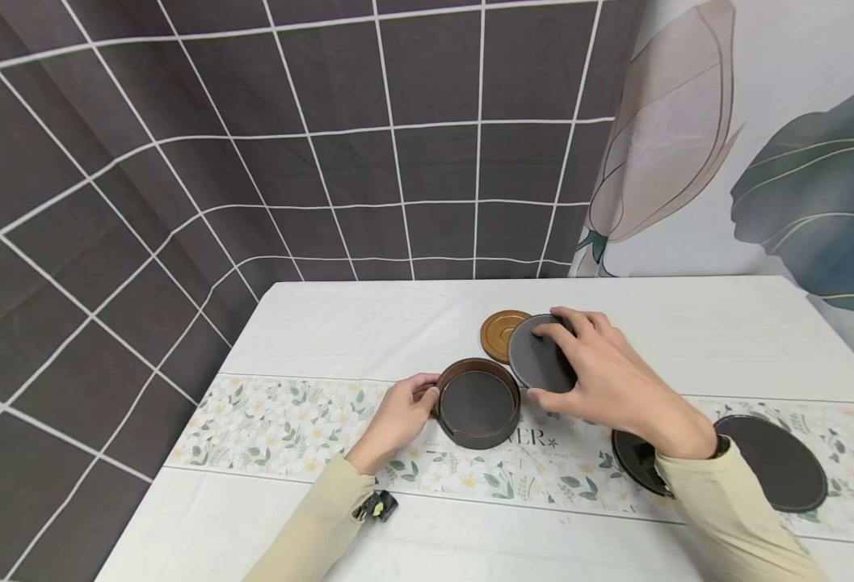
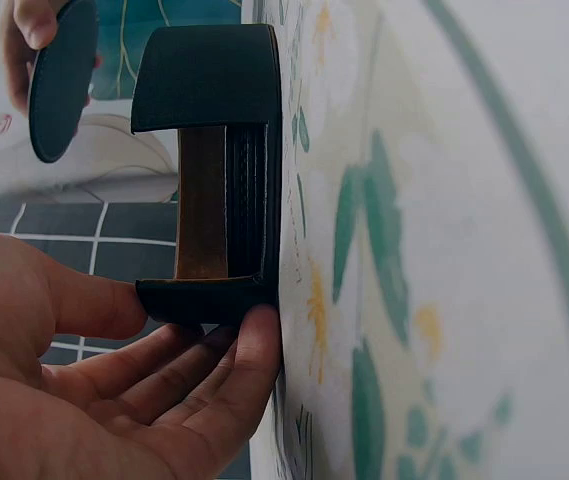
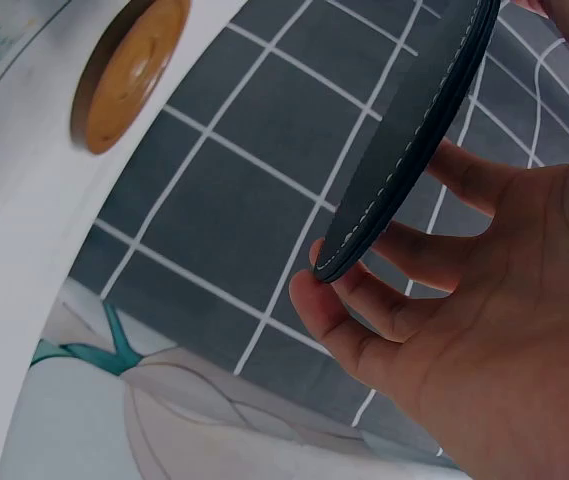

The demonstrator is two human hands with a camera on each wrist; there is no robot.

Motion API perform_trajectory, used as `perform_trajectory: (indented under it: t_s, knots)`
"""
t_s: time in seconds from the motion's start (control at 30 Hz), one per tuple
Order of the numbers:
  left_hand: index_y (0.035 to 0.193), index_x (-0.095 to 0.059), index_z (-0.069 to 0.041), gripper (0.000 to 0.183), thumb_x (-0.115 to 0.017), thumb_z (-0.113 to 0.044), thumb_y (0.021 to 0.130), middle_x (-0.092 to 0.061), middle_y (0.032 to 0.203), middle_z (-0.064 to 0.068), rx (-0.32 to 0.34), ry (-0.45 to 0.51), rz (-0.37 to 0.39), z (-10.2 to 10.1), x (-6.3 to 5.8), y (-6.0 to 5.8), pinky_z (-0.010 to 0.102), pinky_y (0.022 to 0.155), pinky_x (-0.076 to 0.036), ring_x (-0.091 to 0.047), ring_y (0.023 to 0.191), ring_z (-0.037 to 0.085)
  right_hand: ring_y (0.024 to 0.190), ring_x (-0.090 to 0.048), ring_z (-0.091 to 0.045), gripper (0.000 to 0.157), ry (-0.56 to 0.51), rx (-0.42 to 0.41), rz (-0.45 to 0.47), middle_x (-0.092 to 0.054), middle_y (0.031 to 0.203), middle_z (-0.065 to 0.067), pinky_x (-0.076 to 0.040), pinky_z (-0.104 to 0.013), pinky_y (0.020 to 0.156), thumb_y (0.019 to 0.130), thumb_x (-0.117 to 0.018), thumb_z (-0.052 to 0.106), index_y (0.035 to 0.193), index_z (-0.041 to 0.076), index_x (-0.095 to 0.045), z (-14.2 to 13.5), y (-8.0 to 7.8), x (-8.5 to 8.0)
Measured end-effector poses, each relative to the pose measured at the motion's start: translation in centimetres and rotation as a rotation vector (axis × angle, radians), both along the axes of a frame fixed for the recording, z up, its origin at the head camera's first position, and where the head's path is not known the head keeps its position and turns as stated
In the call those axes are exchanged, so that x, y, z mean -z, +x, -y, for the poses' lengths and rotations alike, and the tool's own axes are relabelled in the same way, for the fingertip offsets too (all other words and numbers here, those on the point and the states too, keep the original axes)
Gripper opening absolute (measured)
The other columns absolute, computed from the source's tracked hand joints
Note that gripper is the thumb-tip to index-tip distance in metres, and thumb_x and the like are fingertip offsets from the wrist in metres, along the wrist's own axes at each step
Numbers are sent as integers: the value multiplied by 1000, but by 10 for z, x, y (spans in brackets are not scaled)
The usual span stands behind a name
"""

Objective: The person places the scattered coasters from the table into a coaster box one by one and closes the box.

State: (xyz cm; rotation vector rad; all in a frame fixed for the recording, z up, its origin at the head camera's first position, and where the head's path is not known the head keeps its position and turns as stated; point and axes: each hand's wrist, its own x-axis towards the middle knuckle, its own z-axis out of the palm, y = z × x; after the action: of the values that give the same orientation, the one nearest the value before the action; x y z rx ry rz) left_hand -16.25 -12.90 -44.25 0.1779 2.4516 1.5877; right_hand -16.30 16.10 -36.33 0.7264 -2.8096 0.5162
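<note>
A round dark coaster holder (image 1: 474, 441) with a brown inner wall stands on the table. My left hand (image 1: 397, 416) grips its left side, thumb at the upper rim and fingertips by the base in the left wrist view. Through the cutout in its wall (image 2: 204, 75), stacked layer edges show inside. My right hand (image 1: 612, 384) holds a thin round dark coaster (image 1: 532, 360) by its edge, raised and tilted, just to the right of the holder. Pale stitching runs along the coaster's rim (image 3: 404, 165) in the right wrist view.
A brown round disc (image 1: 498, 330) with ring marks lies behind the holder, partly covered by the raised coaster in the head view. Near my right forearm lie a glossy black round piece (image 1: 633, 457) and a dark round mat (image 1: 776, 465). A floral strip (image 1: 274, 420) crosses the white tablecloth.
</note>
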Motion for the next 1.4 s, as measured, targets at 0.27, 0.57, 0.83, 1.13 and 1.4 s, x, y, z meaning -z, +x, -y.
perform_trajectory:
  t_s: [0.27, 0.57, 0.83, 1.13, 1.4]
  knots:
    - [135, -60, 4, 33, -47, -8, 108, -67, 128, 22, -2, 9, -4, -1, 1, 0, 33, 89, -61, -69, 113, 32, 128, -47, -46, 74, -15, -49, -26, -48, 147, -25, -42, -63, 102, 76, -84, 49, 135, 10, -61, 16, 0, 0]
    - [134, -62, 3, 33, -47, -9, 107, -67, 128, 21, -6, -6, -17, -2, 3, -1, 35, 91, -60, -67, 116, 32, 126, -47, -40, 74, -43, -85, -11, -47, 151, -18, -43, -57, 102, 77, -83, 51, 135, 11, -62, 35, 3, 3]
    - [133, -63, 2, 33, -48, -11, 107, -69, 128, 19, -8, -35, -32, -2, 4, -2, 40, 97, -58, -67, 118, 30, 129, -45, -39, 70, -57, -123, -17, -48, 148, -16, -44, -57, 101, 77, -83, 51, 132, 12, -63, 52, 2, 6]
    - [134, -64, 0, 33, -48, -10, 107, -68, 129, 17, -4, -51, -47, -1, 2, -2, 41, 100, -56, -66, 120, 29, 132, -46, -40, 70, -43, -135, -2, -49, 147, -20, -45, -59, 102, 78, -85, 51, 133, 13, -63, 63, 2, 12]
    - [133, -64, 1, 33, -47, -10, 107, -68, 130, 18, 0, -46, -46, 0, 2, -2, 39, 98, -57, -66, 119, 28, 129, -48, -41, 69, -37, -137, 1, -49, 147, -22, -47, -60, 99, 78, -84, 51, 132, 14, -64, 68, 0, 21]
